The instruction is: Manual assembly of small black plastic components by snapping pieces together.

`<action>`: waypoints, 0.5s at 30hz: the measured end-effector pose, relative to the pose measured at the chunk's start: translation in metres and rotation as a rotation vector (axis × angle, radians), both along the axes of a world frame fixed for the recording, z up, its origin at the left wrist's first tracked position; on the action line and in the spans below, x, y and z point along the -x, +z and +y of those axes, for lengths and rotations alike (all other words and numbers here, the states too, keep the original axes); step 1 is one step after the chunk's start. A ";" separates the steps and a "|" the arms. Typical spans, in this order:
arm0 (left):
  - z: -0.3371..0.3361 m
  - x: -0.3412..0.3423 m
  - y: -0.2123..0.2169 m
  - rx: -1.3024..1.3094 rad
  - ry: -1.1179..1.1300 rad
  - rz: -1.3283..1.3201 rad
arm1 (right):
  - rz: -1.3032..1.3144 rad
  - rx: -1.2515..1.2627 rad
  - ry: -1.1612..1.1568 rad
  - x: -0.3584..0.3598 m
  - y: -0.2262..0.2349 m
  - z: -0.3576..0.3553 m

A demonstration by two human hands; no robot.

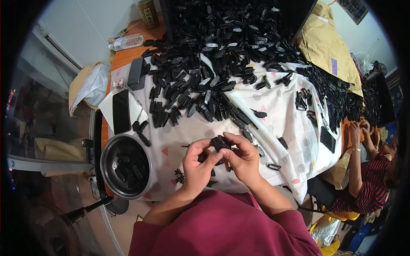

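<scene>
Above the near edge of the table, my left hand (199, 161) and my right hand (244, 160) meet around a small black plastic part (220, 143). Thumbs and fingers of both hands pinch it, so much of its shape is hidden. Just beyond lies a big heap of similar black plastic parts (181, 91), long and narrow, some with shiny tops. A few small dark pieces (179, 176) lie beside my left wrist. One loose black part (273, 167) rests to the right of my right hand.
A metal bowl (103, 170) with black parts stands at the left, near a dark phone (121, 111). Farther back are a plastic bottle (127, 42) and a tin (147, 13). A patterned cloth (277, 132) covers the table. At right, a co-worker's hands (355, 130) touch another heap.
</scene>
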State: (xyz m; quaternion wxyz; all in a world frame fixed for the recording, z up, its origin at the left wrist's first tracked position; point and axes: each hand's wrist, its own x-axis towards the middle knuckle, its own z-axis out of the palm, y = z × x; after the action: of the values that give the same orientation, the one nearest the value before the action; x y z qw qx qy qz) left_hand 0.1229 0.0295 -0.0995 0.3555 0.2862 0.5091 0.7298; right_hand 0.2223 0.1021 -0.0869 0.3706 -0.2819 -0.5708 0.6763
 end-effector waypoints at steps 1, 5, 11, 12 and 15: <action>0.000 0.002 0.001 0.003 0.004 0.001 | 0.001 0.003 0.004 -0.002 0.001 0.001; -0.005 0.014 0.007 0.050 -0.045 0.002 | -0.066 -0.209 0.046 -0.012 0.010 0.010; -0.007 0.020 0.015 0.024 -0.103 0.361 | -0.237 -0.736 0.080 -0.021 0.024 0.022; -0.007 0.020 0.015 0.025 -0.102 0.360 | -0.257 -0.854 0.052 -0.021 0.024 0.024; -0.009 0.018 0.018 0.105 -0.098 0.288 | -0.280 -0.964 0.046 -0.023 0.028 0.024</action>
State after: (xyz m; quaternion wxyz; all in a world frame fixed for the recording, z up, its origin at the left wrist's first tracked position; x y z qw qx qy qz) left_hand 0.1046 0.0209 -0.0818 0.3287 0.3934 0.5776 0.6353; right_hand 0.2457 0.1265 -0.0593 0.3637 -0.1540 -0.8685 0.2995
